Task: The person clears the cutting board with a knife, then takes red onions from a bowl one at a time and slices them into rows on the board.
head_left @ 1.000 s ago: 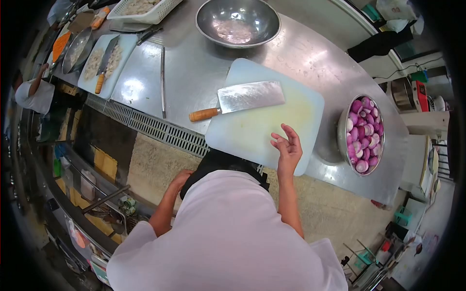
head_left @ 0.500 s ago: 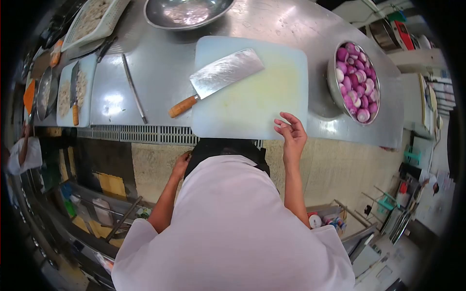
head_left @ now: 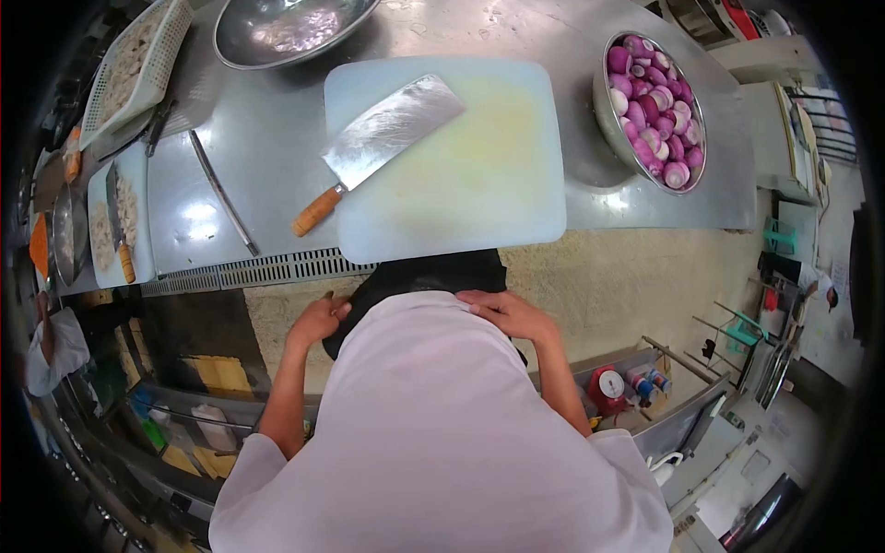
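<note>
My right hand [head_left: 512, 314] lies at my waist, its fingers stretched over the edge of the white shirt [head_left: 433, 415] and the black cloth [head_left: 442, 273]. At my other hip, my left hand [head_left: 318, 320] is beside the black cloth, fingers slightly apart and nothing visible in them. A cleaver [head_left: 392, 132] rests flat on the white cutting board [head_left: 498, 157], its wooden handle past the left edge. To the right stands a metal bowl [head_left: 604, 115] full of peeled purple onions [head_left: 659, 120].
An empty-looking metal bowl [head_left: 286, 32] stands behind the board. Left on the steel table [head_left: 207, 175] are a metal rod [head_left: 224, 194], a white basket [head_left: 157, 78] and a smaller board [head_left: 141, 230] with a knife [head_left: 117, 217]. A person [head_left: 57, 350] is at the far left.
My right hand has moved from the board's front edge to my waist. My left hand shows more fully at my hip. The view has shifted and turned slightly.
</note>
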`<act>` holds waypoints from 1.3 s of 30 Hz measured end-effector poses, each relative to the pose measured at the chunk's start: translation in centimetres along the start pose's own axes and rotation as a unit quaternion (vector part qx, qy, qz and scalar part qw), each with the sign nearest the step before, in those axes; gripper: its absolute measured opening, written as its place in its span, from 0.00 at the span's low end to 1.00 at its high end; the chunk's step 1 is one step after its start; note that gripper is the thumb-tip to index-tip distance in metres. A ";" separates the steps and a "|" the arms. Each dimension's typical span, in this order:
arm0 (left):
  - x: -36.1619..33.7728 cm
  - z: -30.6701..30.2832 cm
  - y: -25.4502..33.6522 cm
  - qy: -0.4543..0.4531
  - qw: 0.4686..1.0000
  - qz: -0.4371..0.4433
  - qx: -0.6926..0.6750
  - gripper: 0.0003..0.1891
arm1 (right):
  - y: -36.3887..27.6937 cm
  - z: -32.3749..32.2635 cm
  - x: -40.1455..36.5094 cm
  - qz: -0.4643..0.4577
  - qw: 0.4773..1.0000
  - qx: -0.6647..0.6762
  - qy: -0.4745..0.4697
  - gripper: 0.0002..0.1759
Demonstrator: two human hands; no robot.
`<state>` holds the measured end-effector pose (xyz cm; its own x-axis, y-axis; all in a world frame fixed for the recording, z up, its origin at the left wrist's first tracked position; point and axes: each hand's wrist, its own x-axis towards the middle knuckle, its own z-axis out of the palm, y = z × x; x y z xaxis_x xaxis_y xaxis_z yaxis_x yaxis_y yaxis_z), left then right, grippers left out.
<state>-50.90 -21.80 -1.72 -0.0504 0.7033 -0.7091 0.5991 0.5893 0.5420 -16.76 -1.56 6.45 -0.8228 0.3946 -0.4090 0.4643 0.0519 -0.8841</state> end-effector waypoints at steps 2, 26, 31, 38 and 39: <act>0.3 -0.4 1.8 -0.011 0.997 -0.029 -0.066 0.28 | 3.0 -0.5 -1.2 0.154 0.987 -0.048 -0.014 0.20; -3.4 -12.7 12.7 0.394 0.916 0.069 -0.025 0.10 | 7.8 -8.6 -9.4 0.201 0.973 0.113 0.019 0.09; -0.9 -11.8 11.8 0.363 0.927 0.084 0.049 0.18 | 9.0 -8.8 -11.2 0.153 0.982 0.110 -0.011 0.08; 0.5 -11.8 12.3 0.343 0.935 0.071 0.060 0.28 | 9.6 -8.3 -12.0 0.147 0.982 0.064 -0.104 0.21; 0.7 -12.1 12.4 0.340 0.933 0.075 0.093 0.29 | 9.6 -8.4 -11.8 0.153 0.981 0.054 -0.105 0.23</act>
<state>-53.15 -9.15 9.97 -0.4124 0.8989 -0.1479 0.7653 0.4299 0.4790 0.16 1.94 4.68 -0.7049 0.1787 -0.6864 0.6719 -0.1416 -0.7270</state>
